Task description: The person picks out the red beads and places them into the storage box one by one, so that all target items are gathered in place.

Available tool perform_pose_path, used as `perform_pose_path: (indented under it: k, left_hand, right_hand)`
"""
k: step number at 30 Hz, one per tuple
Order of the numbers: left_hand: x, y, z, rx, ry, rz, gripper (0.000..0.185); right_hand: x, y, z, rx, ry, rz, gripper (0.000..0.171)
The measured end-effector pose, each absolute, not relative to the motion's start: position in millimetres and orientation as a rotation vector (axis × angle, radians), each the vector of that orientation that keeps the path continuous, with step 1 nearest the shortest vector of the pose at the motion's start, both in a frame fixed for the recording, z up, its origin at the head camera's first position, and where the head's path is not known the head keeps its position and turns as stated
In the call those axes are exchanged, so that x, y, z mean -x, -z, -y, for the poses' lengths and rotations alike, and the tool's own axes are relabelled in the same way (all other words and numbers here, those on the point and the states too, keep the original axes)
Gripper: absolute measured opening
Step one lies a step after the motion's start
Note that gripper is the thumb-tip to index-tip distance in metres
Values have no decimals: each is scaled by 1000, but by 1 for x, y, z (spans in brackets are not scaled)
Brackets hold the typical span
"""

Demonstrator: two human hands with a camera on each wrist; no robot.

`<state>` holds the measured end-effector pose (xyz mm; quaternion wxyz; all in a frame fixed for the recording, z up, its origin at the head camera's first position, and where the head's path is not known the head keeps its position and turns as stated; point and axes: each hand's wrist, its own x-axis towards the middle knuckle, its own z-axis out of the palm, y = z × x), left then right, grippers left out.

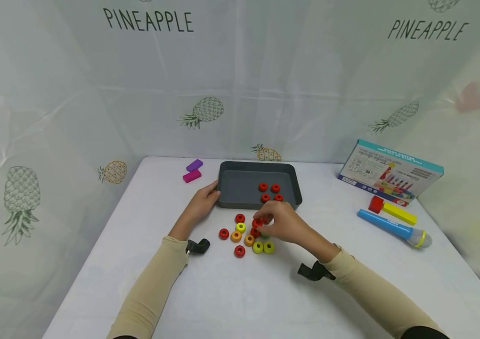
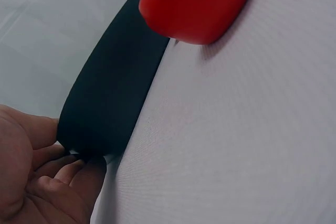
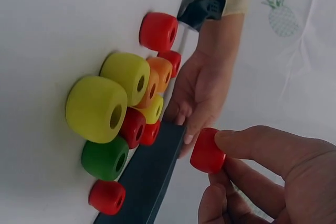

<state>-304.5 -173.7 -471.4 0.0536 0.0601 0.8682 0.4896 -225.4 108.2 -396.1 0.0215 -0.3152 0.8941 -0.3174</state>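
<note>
My left hand (image 1: 200, 203) grips the left edge of a dark grey tray (image 1: 240, 184); in the left wrist view, thumb and fingers close around the tray's corner. Between thumb and fingertips, my right hand (image 1: 285, 223) pinches a red bead (image 3: 206, 150), held above the other beads just in front of the tray. Several red beads (image 1: 275, 188) stand inside the tray on its right side. Loose beads lie on the table below the right hand: red (image 1: 240, 251), orange (image 1: 236, 236), yellow-green (image 1: 258, 247) and a green bead (image 3: 104, 158), partly hidden by the hand in the head view.
A purple block (image 1: 194, 165) and a magenta block (image 1: 191, 176) lie left of the tray. On the right stand a printed box (image 1: 386, 174), a red block (image 1: 376, 204), a yellow block (image 1: 399, 213) and a blue toy microphone (image 1: 386, 225). A pineapple-print curtain hangs behind the white table.
</note>
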Motion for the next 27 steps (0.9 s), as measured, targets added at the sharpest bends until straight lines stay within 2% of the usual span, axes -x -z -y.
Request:
perform_pose_path:
  k: [27]
  left_hand:
    - [305,472,172,-141,-1495,-2627,56]
  right_hand:
    - [273,397,-101,895,1021,-2789,24]
